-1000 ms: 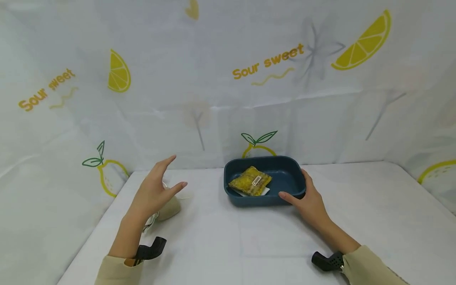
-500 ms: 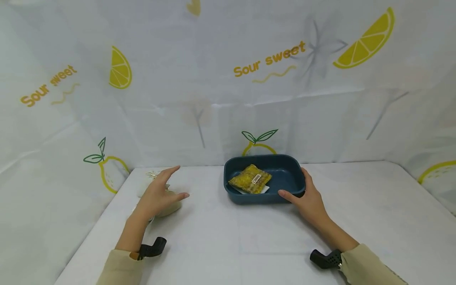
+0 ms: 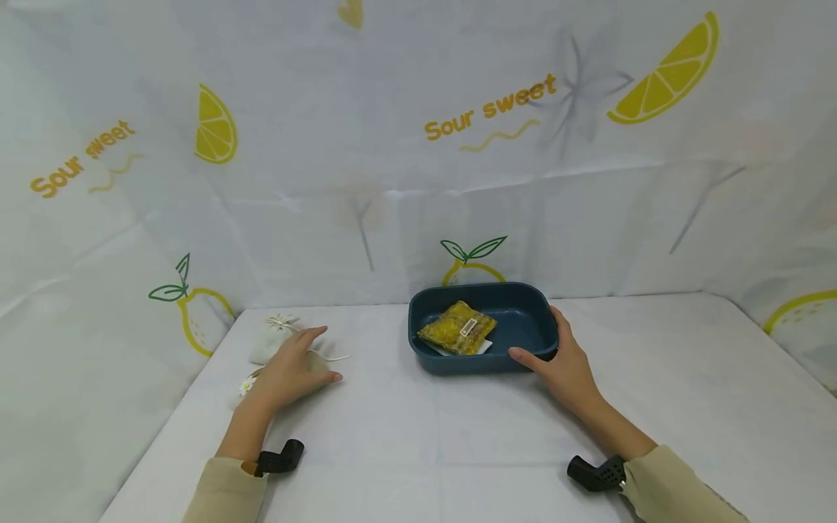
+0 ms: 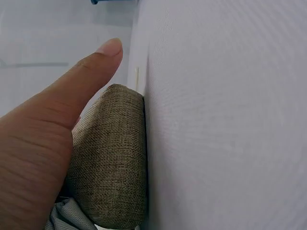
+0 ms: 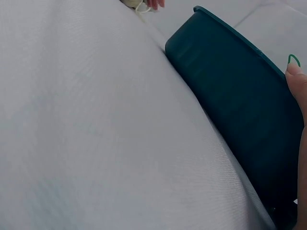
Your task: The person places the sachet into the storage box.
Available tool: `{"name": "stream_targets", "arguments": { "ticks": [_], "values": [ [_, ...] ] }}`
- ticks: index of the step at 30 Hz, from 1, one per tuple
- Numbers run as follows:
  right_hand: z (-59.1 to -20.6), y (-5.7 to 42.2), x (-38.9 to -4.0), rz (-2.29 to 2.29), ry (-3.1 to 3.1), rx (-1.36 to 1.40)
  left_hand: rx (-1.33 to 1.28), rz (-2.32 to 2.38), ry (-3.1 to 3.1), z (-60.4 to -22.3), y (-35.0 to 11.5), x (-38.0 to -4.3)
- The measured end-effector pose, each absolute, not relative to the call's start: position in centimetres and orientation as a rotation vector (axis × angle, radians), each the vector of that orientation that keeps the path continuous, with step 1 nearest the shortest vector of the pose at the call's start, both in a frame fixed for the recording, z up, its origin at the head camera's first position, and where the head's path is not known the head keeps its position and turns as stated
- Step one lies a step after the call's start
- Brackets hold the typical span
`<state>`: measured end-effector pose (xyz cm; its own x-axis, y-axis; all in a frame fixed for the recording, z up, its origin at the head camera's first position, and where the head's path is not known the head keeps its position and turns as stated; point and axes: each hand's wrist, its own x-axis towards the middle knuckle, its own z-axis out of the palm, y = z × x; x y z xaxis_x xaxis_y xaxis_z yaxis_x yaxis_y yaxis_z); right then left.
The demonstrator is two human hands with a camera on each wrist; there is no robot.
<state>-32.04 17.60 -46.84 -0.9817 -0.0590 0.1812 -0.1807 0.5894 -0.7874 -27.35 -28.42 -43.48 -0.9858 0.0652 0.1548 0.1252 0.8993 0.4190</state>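
My left hand [image 3: 284, 378] is lowered over a beige woven drawstring pouch [image 4: 110, 158] on the left of the table, its thumb stretched out and apart from the other fingers. In the head view the hand covers most of this pouch, and a pale cord pokes out to the right. My right hand [image 3: 570, 374] holds the right end of a dark blue plastic bin [image 3: 477, 365], thumb at the front rim and fingers at the side. Inside the bin's left half lies a yellow patterned packet [image 3: 454, 330] with a small white label, on top of something white.
Behind the left hand lies a pale drawstring pouch [image 3: 267, 340] with a tied top. A white flower [image 3: 247, 386] shows beside the left wrist, on a partly hidden pale item. A white cloth backdrop [image 3: 366, 232] with lemon prints rises behind the table.
My left hand has come down onto the beige pouch, and its fingers have drawn in a little. The pale pouch behind has come into view. The right hand and bin stay put.
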Motion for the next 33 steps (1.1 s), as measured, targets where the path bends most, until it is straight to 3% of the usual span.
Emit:
{"name": "stream_targets", "arguments": {
  "ticks": [16,25,33],
  "values": [
    [-46.7,17.5,-31.9,1.341,-2.691,0.193,-0.245,-0.566,-2.978,-43.9,-29.1,-27.5],
    [-46.7,17.5,-31.8,1.345,-2.689,0.201,-0.329,-0.613,-2.897,-44.5,-26.7,-28.1],
    [-46.7,17.5,-32.0,1.346,-2.686,0.209,-0.232,-0.767,-2.77,-45.8,-25.5,-28.4]
  ]
}}
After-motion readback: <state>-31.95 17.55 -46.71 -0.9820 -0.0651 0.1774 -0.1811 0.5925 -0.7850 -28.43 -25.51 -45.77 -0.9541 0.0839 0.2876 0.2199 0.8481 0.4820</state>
